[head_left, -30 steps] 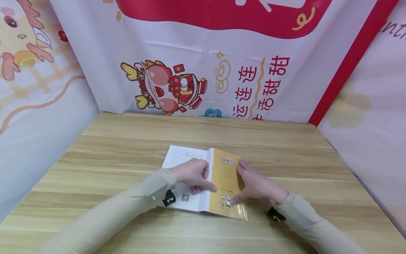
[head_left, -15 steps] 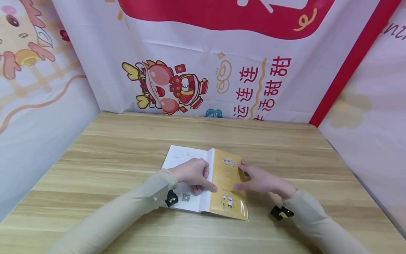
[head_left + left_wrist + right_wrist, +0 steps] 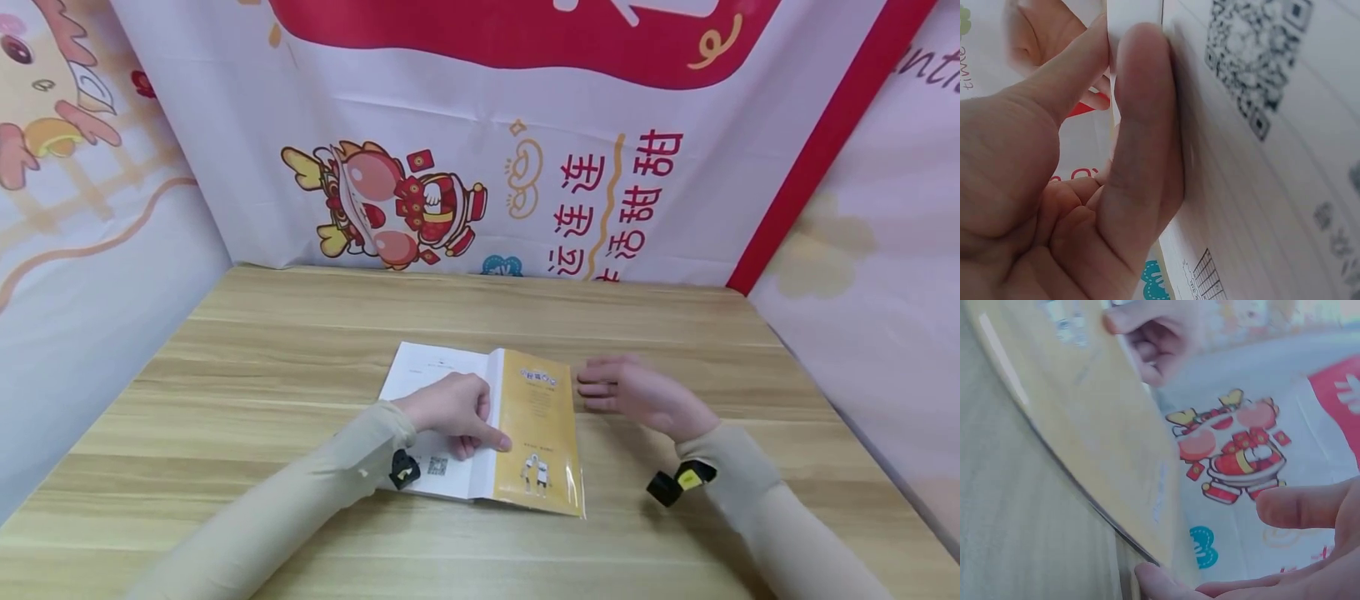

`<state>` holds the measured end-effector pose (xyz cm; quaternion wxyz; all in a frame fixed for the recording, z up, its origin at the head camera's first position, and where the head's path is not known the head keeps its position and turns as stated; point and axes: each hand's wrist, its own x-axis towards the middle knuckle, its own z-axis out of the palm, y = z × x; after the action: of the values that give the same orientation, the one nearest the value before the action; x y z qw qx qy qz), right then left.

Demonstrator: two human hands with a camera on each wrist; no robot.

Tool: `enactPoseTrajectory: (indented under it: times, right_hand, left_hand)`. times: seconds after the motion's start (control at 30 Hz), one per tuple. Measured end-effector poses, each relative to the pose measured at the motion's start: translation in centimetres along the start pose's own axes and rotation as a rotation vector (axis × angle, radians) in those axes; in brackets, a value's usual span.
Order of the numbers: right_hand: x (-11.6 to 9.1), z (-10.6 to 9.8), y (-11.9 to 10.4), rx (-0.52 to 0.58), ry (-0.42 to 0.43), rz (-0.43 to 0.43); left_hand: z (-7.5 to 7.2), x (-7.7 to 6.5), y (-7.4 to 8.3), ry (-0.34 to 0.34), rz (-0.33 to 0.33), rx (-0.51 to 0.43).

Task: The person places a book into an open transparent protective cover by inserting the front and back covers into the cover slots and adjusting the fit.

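On the table lies an open book (image 3: 450, 360), a white page with a QR code on its left and a glossy yellow cover flap (image 3: 543, 425) on its right. A white strip runs between them. My left hand (image 3: 453, 408) rests on the book with its fingers curled on the white page. Its thumb presses the yellow flap across the strip; the left wrist view shows thumb and forefinger (image 3: 1141, 94) either side of that strip. My right hand (image 3: 645, 392), slightly blurred, hovers right of the flap, fingers extended and holding nothing. Clear film shows at the flap's lower right edge.
A wood-grain table (image 3: 300, 317) carries the book near its middle. A printed cloth (image 3: 450, 108) with red lettering and a cartoon figure hangs behind it. More printed cloth stands along the left and right sides.
My right hand has let go of the flap's right edge and moved off to the right, its fingers now extended. My left hand and the book have stayed in place.
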<state>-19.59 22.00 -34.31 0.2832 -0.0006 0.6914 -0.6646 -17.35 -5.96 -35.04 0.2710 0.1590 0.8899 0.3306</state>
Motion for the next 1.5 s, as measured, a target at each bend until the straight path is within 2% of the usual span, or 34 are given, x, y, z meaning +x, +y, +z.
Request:
enactPoseTrajectory:
  times: [0.23, 0.43, 0.8, 1.0, 1.3, 1.5]
  right_hand:
    - [0.6, -1.9, 0.0, 0.186, -0.082, 0.080]
    - [0.8, -2.6, 0.2, 0.246, -0.165, 0.124]
    - [1.1, -2.4, 0.8, 0.346, -0.155, 0.139]
    - [1.6, -2.4, 1.3, 0.297, -0.131, 0.118]
    - [1.9, -2.0, 2.0, 0.108, -0.171, 0.064]
    - [1.8, -1.6, 2.0, 0.070, -0.153, 0.060]
  left_hand:
    - [-0.2, -0.1, 0.0, 0.000, -0.025, -0.014]
    - [0.1, -0.2, -0.1, 0.010, -0.034, -0.035]
    - [0.3, -0.2, -0.7, 0.019, -0.017, -0.055]
    - [0.2, -0.1, -0.6, 0.019, -0.010, -0.061]
    - [0.2, -0.2, -0.6, 0.025, -0.002, -0.061]
    - [0.2, -0.2, -0.7, 0.026, -0.008, -0.057]
